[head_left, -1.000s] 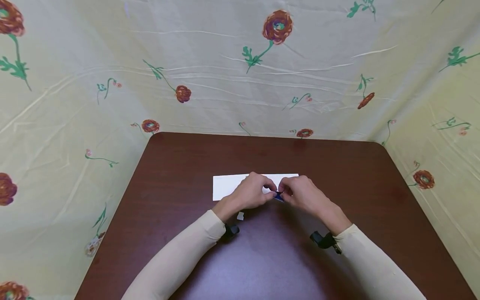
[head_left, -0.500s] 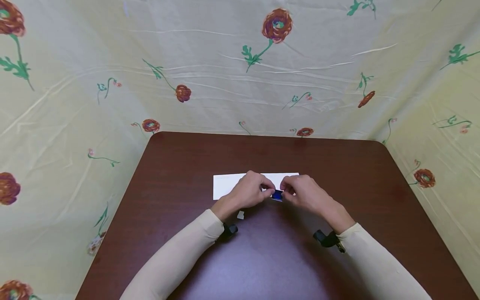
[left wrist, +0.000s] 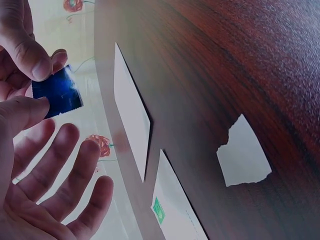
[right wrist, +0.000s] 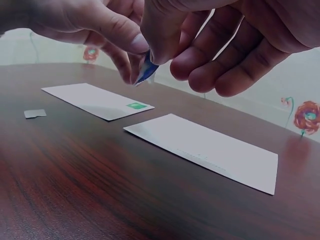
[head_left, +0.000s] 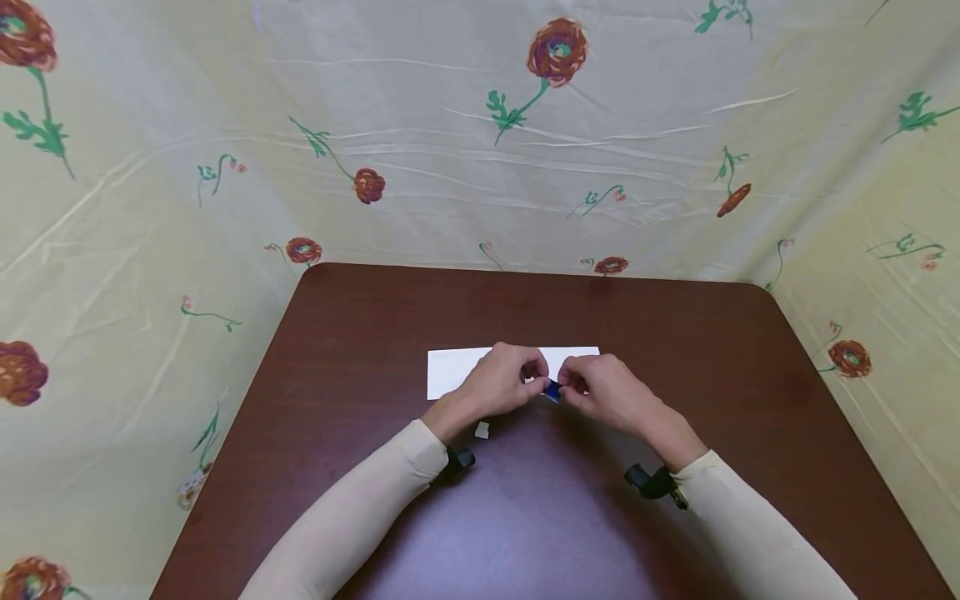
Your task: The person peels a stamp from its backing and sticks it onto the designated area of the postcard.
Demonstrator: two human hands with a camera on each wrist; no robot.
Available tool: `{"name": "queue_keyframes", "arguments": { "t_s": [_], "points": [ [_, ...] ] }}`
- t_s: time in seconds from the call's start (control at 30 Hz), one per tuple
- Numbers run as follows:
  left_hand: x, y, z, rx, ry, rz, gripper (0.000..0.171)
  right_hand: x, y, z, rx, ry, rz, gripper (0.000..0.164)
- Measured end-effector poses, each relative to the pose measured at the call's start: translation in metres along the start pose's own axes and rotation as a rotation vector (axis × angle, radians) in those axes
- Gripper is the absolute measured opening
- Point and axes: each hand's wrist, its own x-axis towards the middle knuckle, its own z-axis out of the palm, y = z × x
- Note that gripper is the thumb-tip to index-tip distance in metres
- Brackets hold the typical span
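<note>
Between my hands, above the table, is a small dark blue postage stamp (left wrist: 61, 94) with toothed edges and a shiny face. My left hand (head_left: 498, 381) pinches one side of it, its other fingers loosely spread in the left wrist view. The thumb and forefinger of my right hand (head_left: 611, 387) pinch the opposite side. In the right wrist view the stamp (right wrist: 147, 70) is seen nearly edge-on, partly covered by fingers. Below lie two white envelopes: one (right wrist: 90, 99) bears a green stamp (right wrist: 136, 105), the other (right wrist: 220, 150) has faint printed lines.
A torn scrap of white paper (head_left: 482, 430) lies on the dark brown table (head_left: 375, 308), near my left wrist. Flower-patterned cloth (head_left: 450, 108) hangs behind the table and at both sides. Each wrist carries a black camera.
The blue stamp turned to show more of its face half a second ago, then tilted, showing less now. My right hand shifted slightly away and came back; the envelopes and scrap stayed put.
</note>
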Motion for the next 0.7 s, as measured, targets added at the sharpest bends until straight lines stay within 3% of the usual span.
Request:
{"name": "queue_keyframes", "arguments": {
  "t_s": [0.2,0.3,0.7],
  "points": [
    [-0.001,0.001,0.001,0.014,0.049,-0.068,0.017,-0.001,-0.002,0.003,0.012,0.010,0.005,0.010],
    [-0.002,0.003,0.003,0.037,0.054,-0.069,0.017,-0.003,-0.002,0.004,0.000,0.026,-0.009,0.009],
    [-0.004,0.008,0.013,-0.013,-0.039,0.027,0.015,-0.006,0.000,0.010,-0.011,0.058,-0.043,0.007]
  ]
}}
